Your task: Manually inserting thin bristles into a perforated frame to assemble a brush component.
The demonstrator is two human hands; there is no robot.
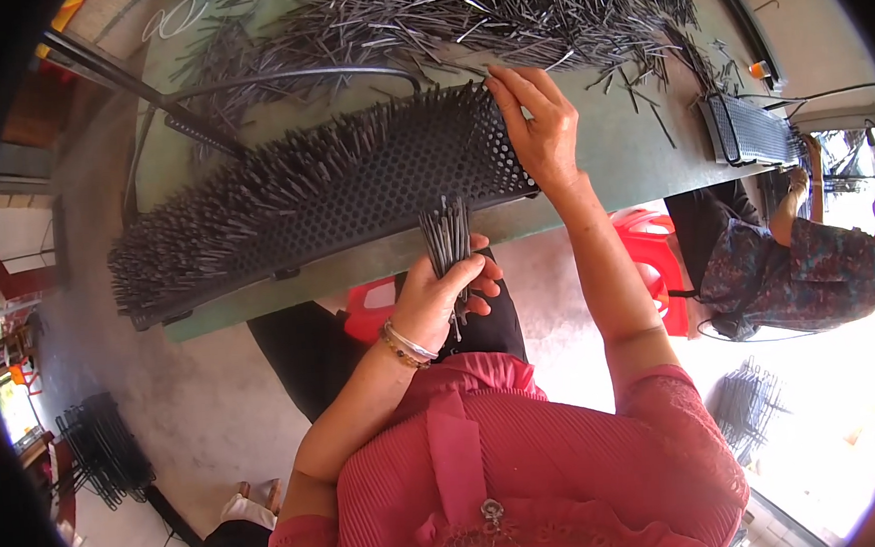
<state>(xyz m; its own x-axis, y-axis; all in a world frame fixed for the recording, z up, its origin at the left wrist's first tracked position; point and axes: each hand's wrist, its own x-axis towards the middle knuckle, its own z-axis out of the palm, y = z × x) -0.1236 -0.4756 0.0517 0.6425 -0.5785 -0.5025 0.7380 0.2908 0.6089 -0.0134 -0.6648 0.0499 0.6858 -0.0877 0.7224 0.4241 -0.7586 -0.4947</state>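
Observation:
A bundle of thin dark sticks (445, 238) stands upright in my left hand (437, 292), its fingers wrapped round the lower part. Above it, on the table's near edge, lies a long black perforated rack (352, 193). Many dark sticks (223, 206) poke up from its holes on the left and along the far side; the holes towards the right end are bare. My right hand (538, 122) is at the rack's far right corner, thumb and fingertips pinched together. Whatever sits between those fingertips is too small to make out.
A large loose heap of dark sticks (502, 14) covers the far side of the green table (612, 178). A black metal bar (136, 86) slants in at left. On the right, another person (788, 272) sits by a second rack (749, 129), near a red stool (647, 251).

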